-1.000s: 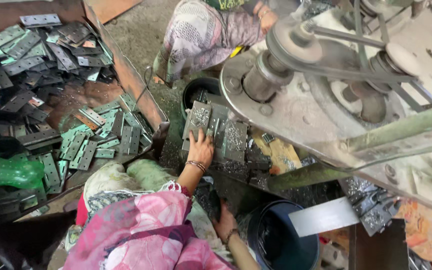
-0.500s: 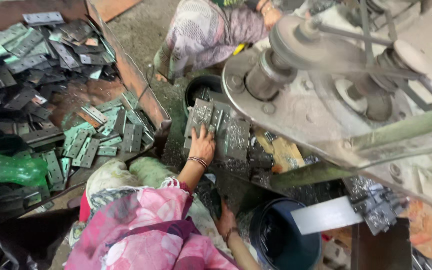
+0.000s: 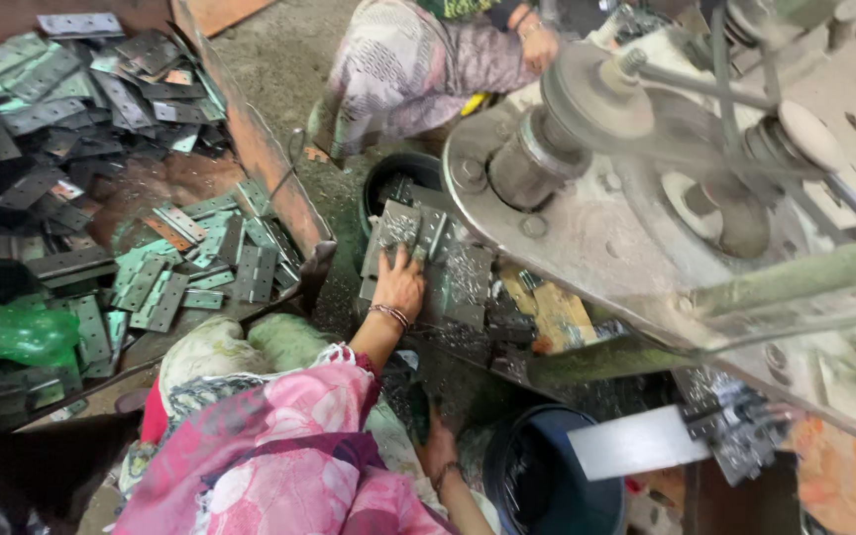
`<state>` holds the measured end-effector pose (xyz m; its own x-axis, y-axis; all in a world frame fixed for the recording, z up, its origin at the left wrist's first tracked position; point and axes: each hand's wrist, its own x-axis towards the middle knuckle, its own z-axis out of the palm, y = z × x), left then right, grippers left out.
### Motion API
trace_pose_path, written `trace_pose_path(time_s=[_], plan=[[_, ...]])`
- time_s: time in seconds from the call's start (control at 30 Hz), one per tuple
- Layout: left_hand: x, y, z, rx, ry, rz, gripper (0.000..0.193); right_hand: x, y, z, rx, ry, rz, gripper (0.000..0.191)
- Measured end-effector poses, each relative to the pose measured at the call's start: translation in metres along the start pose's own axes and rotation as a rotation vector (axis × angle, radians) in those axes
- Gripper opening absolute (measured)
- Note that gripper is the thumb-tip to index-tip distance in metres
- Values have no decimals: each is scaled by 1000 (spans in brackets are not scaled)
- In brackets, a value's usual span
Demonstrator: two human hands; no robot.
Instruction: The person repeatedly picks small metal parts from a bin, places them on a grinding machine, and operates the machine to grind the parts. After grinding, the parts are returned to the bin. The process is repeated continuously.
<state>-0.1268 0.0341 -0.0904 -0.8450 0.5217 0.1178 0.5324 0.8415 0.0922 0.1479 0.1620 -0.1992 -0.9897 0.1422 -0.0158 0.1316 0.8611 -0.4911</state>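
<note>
My left hand (image 3: pixel 400 285), with bangles at the wrist, reaches forward and lies on a stack of grey metal hinge plates (image 3: pixel 448 272) under the machine, fingers curled over one plate's top edge. My right hand (image 3: pixel 438 446) is low, by my knee and next to a dark blue bucket (image 3: pixel 547 481). Its fingers are turned down towards the dirty floor, and I cannot see whether it holds anything. My pink patterned clothing (image 3: pixel 279 456) fills the bottom left.
A big grey machine with a spinning flywheel (image 3: pixel 596 109) overhangs the right side. A wooden bin (image 3: pixel 274 168) on the left holds several loose hinge plates (image 3: pixel 111 119). A black tub (image 3: pixel 388 178), a green bottle (image 3: pixel 7 332) and another seated person (image 3: pixel 418 59) are nearby.
My left hand stays on the hinge plates with only small finger shifts. The view has drifted slightly, and the flywheel keeps turning.
</note>
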Motion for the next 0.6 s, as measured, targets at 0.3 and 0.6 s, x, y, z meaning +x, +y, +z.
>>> trace_pose_path(time_s=[0.3, 0.6], plan=[[-42, -43, -32, -236, 277, 17, 39, 0, -4, -22, 32, -115, 95, 92], [-120, -222, -17, -215, 51, -542, 25, 43, -75, -125, -418, -417, 211, 85]])
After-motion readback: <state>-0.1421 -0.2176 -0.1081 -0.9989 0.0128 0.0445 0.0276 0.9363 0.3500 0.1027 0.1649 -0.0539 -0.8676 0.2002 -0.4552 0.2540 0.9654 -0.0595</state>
